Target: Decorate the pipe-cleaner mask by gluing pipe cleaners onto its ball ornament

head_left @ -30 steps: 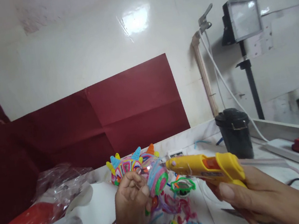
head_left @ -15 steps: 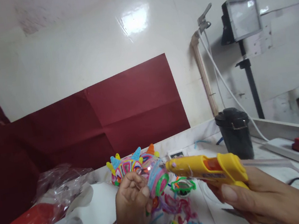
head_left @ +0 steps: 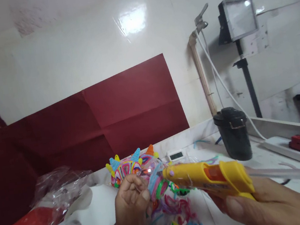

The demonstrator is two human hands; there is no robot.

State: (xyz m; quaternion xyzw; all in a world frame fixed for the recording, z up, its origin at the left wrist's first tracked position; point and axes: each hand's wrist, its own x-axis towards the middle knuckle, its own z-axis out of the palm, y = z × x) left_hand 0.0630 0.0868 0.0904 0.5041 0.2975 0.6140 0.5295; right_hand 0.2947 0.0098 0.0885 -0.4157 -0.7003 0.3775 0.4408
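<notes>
My right hand (head_left: 244, 205) grips a yellow glue gun (head_left: 200, 174), its nozzle pointing left. The nozzle tip is close to a clear plastic piece lined with blue, pink and green pipe cleaners (head_left: 158, 186); whether they touch I cannot tell. At that piece's left edge, my left hand (head_left: 132, 198) is closed with curled fingers and thumb pinched on it. Behind the hand sits a colourful pipe-cleaner mask (head_left: 124, 168) with blue horns and yellow tips. An orange horn (head_left: 150, 150) rises beside it. A green-rimmed piece (head_left: 181, 190) is partly hidden under the gun.
Loose pipe cleaners (head_left: 177, 209) lie in front. White paper (head_left: 99, 209) and clear plastic wrap (head_left: 56, 185) are at left. A small display box (head_left: 176, 156) and a black lidded bin (head_left: 232, 134) stand behind. At right are a power strip (head_left: 280, 146) and a lamp (head_left: 240, 18).
The glue gun has dipped and shifted a little left, its nozzle lower beside the pipe-cleaner piece. It covers more of the green-rimmed piece. My left hand keeps its pinch. The view has turned slightly right.
</notes>
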